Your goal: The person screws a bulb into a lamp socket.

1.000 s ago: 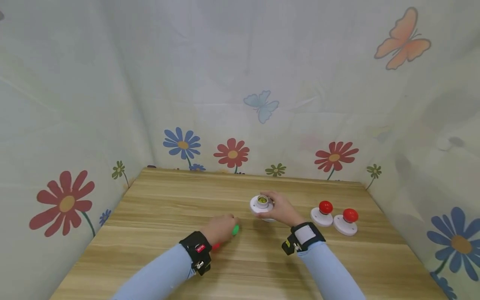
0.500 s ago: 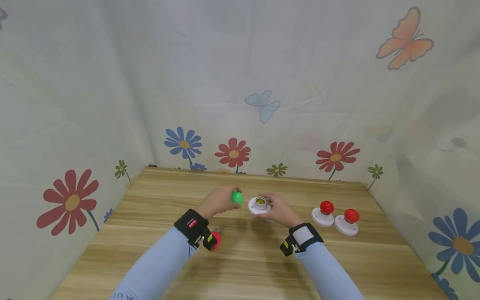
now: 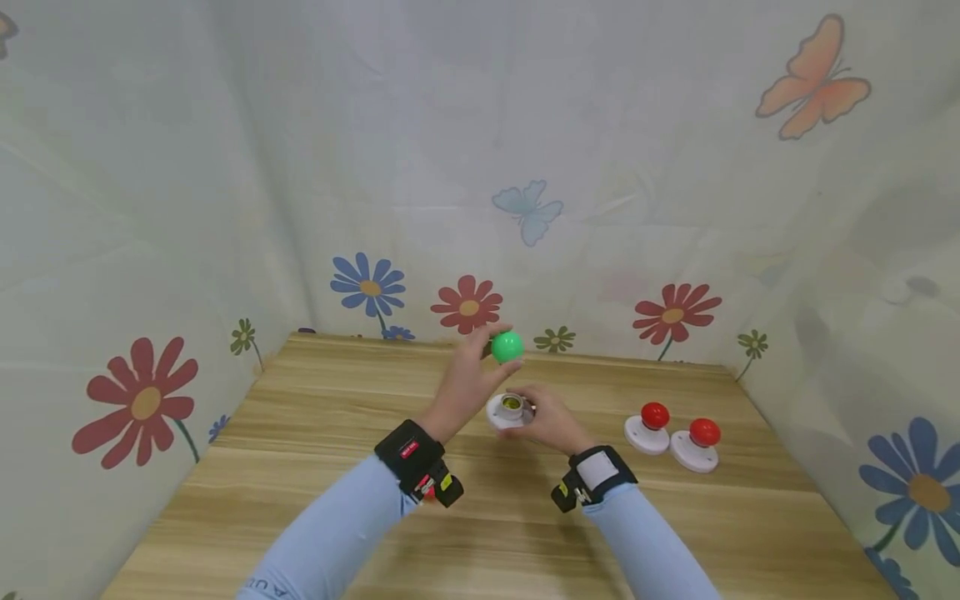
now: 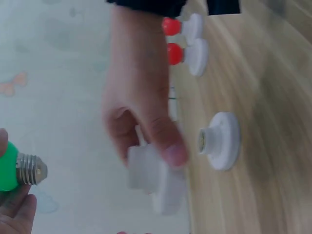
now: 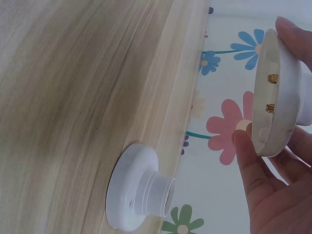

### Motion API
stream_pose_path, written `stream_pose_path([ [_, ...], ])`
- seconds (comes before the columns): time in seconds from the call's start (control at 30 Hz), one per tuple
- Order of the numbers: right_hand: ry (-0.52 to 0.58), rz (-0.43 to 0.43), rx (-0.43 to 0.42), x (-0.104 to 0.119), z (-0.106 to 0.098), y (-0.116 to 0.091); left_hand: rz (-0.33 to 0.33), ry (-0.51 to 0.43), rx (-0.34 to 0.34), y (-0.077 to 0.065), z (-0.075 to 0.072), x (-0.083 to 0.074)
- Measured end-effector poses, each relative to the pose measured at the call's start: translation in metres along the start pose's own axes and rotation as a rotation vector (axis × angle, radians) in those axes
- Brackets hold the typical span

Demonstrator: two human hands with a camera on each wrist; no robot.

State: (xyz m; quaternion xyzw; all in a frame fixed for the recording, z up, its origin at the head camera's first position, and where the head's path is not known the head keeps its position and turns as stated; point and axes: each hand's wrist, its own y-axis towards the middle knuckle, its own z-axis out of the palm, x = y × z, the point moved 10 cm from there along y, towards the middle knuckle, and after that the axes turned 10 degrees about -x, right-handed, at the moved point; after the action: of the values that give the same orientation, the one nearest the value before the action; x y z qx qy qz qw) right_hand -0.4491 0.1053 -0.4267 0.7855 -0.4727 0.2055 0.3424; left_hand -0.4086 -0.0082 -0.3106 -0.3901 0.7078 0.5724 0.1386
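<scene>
My left hand (image 3: 467, 379) pinches a green light bulb (image 3: 507, 347) by its round glass between fingers and thumb. In the left wrist view the bulb's metal screw base (image 4: 30, 169) points toward the other hand. Below and slightly right of it, my right hand (image 3: 553, 421) grips a white lamp socket (image 3: 498, 412) by its round base, the mouth facing up. Brass screws show on that socket's hollow underside (image 5: 271, 92) in the right wrist view. A second white socket (image 5: 127, 190) stands on the table under the right hand, hidden in the head view.
Two red bulbs (image 3: 655, 415) sit upright in white sockets (image 3: 647, 437) on the right of the wooden table (image 3: 337, 400). Another red bulb (image 3: 430, 492) lies mostly hidden behind the left wrist strap. A flowered cloth (image 3: 420, 167) encloses the table's back and sides.
My left hand has picked the green bulb up from the table and raised it up and right, above the held socket. The right hand has shifted slightly left with its socket.
</scene>
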Motion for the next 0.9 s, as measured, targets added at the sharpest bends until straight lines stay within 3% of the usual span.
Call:
stream_pose_path([
  [0.1,0.037,-0.024,-0.005,0.002,0.002,0.001,0.002,0.003,0.041,-0.010,0.012,0.006],
  [0.43,0.105,-0.061,0.023,0.010,0.005,-0.001,-0.178,0.099,0.218,-0.038,0.041,0.048],
  [0.57,0.115,-0.066,0.040,0.012,0.007,-0.002,-0.191,0.141,0.233,-0.043,0.042,0.052],
  [0.9,0.122,-0.052,0.040,0.011,0.008,-0.005,-0.215,0.133,0.244,-0.048,0.042,0.054],
])
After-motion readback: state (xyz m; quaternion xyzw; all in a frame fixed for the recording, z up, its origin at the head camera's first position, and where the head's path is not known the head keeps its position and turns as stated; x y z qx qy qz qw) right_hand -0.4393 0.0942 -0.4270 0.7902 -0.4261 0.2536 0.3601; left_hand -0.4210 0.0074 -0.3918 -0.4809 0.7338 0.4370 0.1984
